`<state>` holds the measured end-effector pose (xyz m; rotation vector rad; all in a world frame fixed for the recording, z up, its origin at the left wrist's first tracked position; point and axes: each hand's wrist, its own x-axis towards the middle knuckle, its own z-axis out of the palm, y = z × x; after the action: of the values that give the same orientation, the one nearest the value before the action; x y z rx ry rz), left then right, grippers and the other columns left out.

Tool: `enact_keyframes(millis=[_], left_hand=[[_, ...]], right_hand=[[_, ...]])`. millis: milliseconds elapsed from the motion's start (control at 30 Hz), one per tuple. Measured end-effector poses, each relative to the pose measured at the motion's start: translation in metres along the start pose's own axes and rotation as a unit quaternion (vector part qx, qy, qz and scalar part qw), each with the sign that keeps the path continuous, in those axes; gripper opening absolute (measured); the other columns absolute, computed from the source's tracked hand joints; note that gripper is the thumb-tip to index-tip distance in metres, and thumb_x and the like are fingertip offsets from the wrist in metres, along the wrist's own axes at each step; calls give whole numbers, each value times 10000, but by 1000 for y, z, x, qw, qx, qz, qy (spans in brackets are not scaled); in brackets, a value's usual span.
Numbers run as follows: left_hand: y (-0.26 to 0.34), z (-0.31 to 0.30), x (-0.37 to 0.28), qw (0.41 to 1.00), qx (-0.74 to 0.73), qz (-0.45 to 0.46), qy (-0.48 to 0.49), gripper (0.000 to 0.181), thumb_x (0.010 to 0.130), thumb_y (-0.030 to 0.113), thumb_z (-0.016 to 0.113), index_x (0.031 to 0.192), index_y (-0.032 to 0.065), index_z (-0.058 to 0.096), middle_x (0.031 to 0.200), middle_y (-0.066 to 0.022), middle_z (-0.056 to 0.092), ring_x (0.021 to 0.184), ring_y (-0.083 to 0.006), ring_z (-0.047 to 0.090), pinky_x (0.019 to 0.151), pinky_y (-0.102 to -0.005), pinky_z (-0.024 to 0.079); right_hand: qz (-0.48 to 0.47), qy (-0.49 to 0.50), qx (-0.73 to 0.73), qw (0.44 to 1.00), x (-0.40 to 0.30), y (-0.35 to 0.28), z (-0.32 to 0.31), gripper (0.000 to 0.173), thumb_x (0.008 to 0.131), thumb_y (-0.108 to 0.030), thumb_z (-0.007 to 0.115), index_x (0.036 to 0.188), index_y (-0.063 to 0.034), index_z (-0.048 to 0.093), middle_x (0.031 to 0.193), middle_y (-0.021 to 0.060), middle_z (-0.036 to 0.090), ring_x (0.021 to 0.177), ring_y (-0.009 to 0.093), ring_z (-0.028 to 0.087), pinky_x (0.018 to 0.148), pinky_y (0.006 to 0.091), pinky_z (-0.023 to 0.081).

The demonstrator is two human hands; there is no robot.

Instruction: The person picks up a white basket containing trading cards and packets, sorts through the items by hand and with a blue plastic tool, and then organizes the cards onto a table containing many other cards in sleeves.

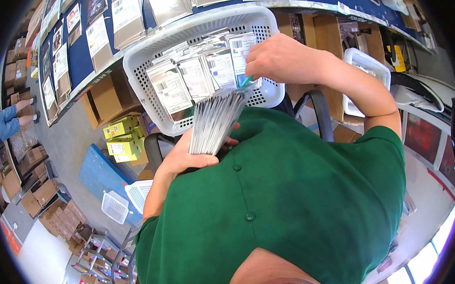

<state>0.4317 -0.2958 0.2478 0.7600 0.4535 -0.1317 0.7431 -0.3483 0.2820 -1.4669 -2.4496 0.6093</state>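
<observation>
A thick stack of thin plastic-sleeved packets [217,123] is clasped in my left hand [195,153], held on edge close to my chest. My right hand [267,60] is above the right side of a white perforated plastic basket [133,70], its fingers closed on a small green item [246,81] at the stack's upper end. Whether that item is part of a packet, I cannot tell. Rows of flat packets with printed labels [196,76] fill much of the basket.
A blue-topped table [149,18] with labelled packets runs along the top. Cardboard boxes [111,93] and yellow-green boxes [122,141] stand below at left. Chair armrests [321,111] flank me. Another white basket [369,65] is at right. Another person's legs [11,117] show far left.
</observation>
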Motion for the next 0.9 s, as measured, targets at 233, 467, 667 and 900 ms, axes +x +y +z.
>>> enact_keyframes(millis=[233, 467, 667, 900], left_hand=[[-1, 2, 1, 1000, -16, -7, 8, 943, 642, 306, 860, 1425, 0, 434, 1391, -165, 519, 1179, -287, 590, 995, -401, 462], [2, 1, -1, 1000, -15, -14, 7, 944, 647, 292, 857, 1432, 0, 423, 1393, -168, 518, 1180, -286, 589, 1000, -404, 462], [-3, 0, 1, 1000, -20, -9, 10, 924, 654, 290, 857, 1421, -8, 439, 1391, -172, 521, 1184, -284, 585, 1014, -411, 455], [3, 2, 2, 1000, -5, 2, 7, 922, 659, 295, 852, 1425, -8, 437, 1383, -171, 525, 1180, -283, 586, 1014, -411, 455]], right_hand=[[-57, 125, 303, 943, 19, -25, -47, 185, 830, -70, 717, 1005, -14, 698, 872, 85, 686, 774, 249, 648, 713, 325, 510], [-36, 58, 126, 990, 13, -11, -24, 146, 828, -37, 718, 973, -19, 705, 853, 92, 670, 774, 255, 647, 671, 339, 501], [-73, 132, 310, 939, 17, -20, -43, 148, 821, -7, 716, 968, -12, 703, 855, 96, 669, 793, 260, 641, 678, 331, 506], [-41, 86, 217, 972, 19, -18, -26, 143, 840, -117, 708, 957, -34, 699, 880, 73, 701, 815, 265, 669, 698, 363, 505]])
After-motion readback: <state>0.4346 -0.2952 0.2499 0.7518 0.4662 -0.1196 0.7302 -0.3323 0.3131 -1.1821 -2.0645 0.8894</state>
